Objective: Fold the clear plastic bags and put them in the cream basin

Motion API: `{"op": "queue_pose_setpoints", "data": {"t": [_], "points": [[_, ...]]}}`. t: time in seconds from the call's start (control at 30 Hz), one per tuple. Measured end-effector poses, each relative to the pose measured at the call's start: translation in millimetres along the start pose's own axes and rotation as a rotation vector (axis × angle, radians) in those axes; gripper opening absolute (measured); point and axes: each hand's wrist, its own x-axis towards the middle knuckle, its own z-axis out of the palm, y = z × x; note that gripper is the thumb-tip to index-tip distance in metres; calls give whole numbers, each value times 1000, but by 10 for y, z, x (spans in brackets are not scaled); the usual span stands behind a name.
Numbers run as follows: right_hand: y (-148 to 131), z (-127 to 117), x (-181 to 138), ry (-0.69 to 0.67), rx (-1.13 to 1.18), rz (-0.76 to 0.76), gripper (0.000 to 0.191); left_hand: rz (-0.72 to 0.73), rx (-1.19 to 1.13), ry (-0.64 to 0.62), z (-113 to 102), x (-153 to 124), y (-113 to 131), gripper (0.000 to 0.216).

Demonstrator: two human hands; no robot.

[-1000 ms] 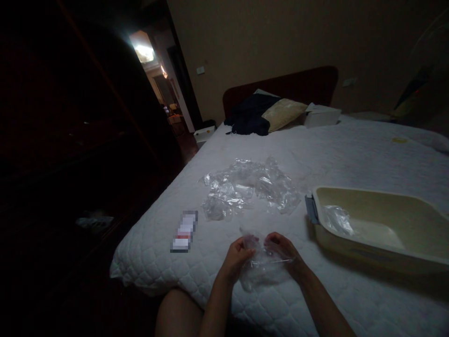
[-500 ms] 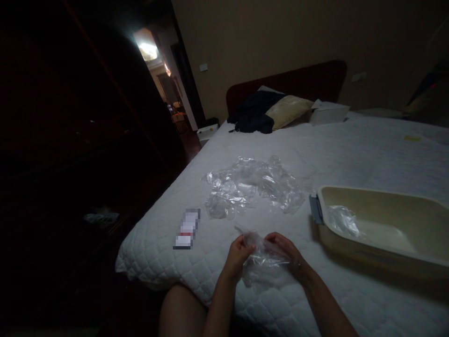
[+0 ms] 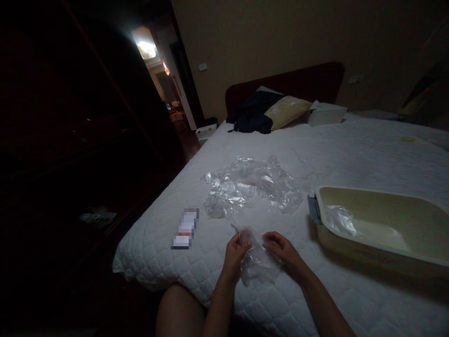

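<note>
My left hand (image 3: 237,256) pinches a crumpled clear plastic bag (image 3: 257,267) between thumb and fingers, just above the near part of the bed. Close against the bag's right side is my right hand (image 3: 283,252); its fingers are loosely bent and apart, with no clear grip on the film. Farther up the bed lies a spread pile of clear plastic bags (image 3: 252,185). More clear plastic (image 3: 340,220) rests inside a large cream-coloured bin (image 3: 372,248) to the right of my hands.
The quilted white bed (image 3: 157,252) fills the middle. A phone (image 3: 185,229), its screen pixelated, lies left of my hands. Dark clothing (image 3: 254,112), a beige pillow (image 3: 286,112) and a white box (image 3: 327,113) sit by the headboard (image 3: 308,79). Plastic (image 3: 98,217) lies at the dark left.
My right hand, which was partly covered by the clear plastic, has come out from under it and now shows beside the bag. My left hand keeps its hold, and the view has shifted slightly.
</note>
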Motion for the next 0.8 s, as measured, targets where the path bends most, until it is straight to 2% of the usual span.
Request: {"op": "queue_pose_setpoints", "data": {"t": [0.1, 0.2, 0.3, 0.53, 0.63, 0.7, 0.77, 0.8], "points": [[45, 55, 50, 51, -86, -15, 26, 29, -19, 69, 11, -5, 16, 48], [52, 75, 64, 90, 2, -28, 26, 25, -9, 114, 16, -31, 44, 50], [51, 63, 68, 146, 125, -16, 28, 14, 18, 217, -29, -79, 87, 57], [105, -3, 93, 247, 302, 2, 29, 75, 23, 459, -393, -237, 221, 54], [97, -7, 97, 265, 333, 15, 29, 115, 138, 617, -520, -309, 322, 47], [72, -2, 91, 278, 334, 37, 27, 183, 287, 715, -530, -331, 433, 38], [40, 0, 77, 275, 318, 64, 21, 265, 455, 695, -465, -305, 568, 30], [25, 0, 68, 267, 313, 72, 17, 312, 523, 620, -409, -270, 635, 25]]}}
